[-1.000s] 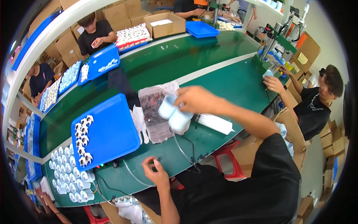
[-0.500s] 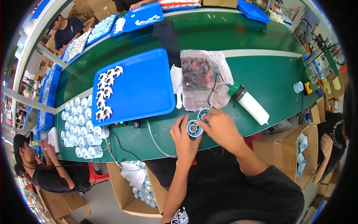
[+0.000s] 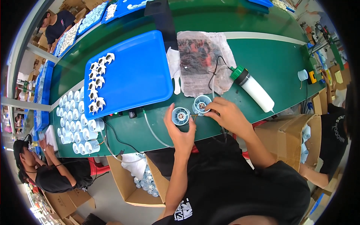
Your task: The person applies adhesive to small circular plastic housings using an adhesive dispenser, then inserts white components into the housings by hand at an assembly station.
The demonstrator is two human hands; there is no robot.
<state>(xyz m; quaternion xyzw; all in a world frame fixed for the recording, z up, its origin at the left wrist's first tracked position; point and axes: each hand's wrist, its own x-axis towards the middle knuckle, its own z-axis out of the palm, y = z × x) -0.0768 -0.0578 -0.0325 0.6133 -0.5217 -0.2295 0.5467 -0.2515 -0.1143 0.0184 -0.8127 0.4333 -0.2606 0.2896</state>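
My left hand (image 3: 180, 138) is closed around a light-blue round fan housing (image 3: 180, 116), with thumb and fingers on opposite sides. Its open end faces up, showing spokes and a metallic centre. Just to the right, a second light-blue housing (image 3: 201, 103) stands on the green table (image 3: 258, 60), also open end up. My right hand (image 3: 229, 117) pinches at this second housing's near right rim; its fingertips partly hide the contact. Thin orange wire (image 3: 194, 117) shows between the two housings.
A blue tray (image 3: 135, 71) with several white fan wheels (image 3: 99, 81) lies behind left, beside many light-blue cups (image 3: 77, 123). Right of a printed sheet (image 3: 204, 56) lies a white, green-capped dispensing tube (image 3: 257, 92). Cardboard boxes (image 3: 281, 140) flank me; co-workers sit either side.
My hands have moved apart, and the left-hand housing has shifted left, away from the other one. More of the second housing now shows. The whole view has tilted slightly.
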